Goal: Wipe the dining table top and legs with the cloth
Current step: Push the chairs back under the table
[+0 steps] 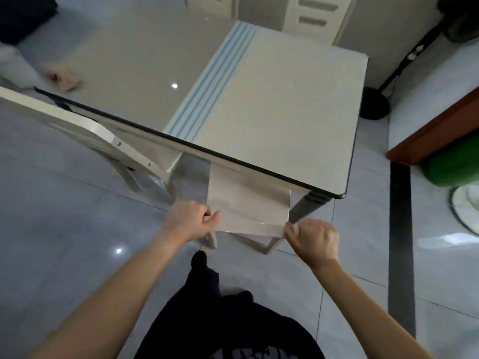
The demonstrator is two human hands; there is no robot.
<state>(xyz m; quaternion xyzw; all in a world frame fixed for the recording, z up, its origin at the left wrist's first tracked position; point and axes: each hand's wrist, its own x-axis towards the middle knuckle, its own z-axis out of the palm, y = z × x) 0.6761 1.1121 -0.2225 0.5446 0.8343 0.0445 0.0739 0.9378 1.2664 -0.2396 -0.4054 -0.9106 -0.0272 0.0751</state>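
The cloth (269,99) (pale, with blue stripes) lies flat over the right end of the table (124,63), and its near part hangs down over the edge. I see my left hand (190,218) pinching the hanging cloth's left corner. My right hand (315,239) pinches the right corner. A chair (85,133) stands just left, on the shiny floor (59,229).

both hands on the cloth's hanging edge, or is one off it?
Touching, both. The head view shows the left hand pinching the cloth at its lower left corner and the right hand pinching its lower right corner, below the table edge.
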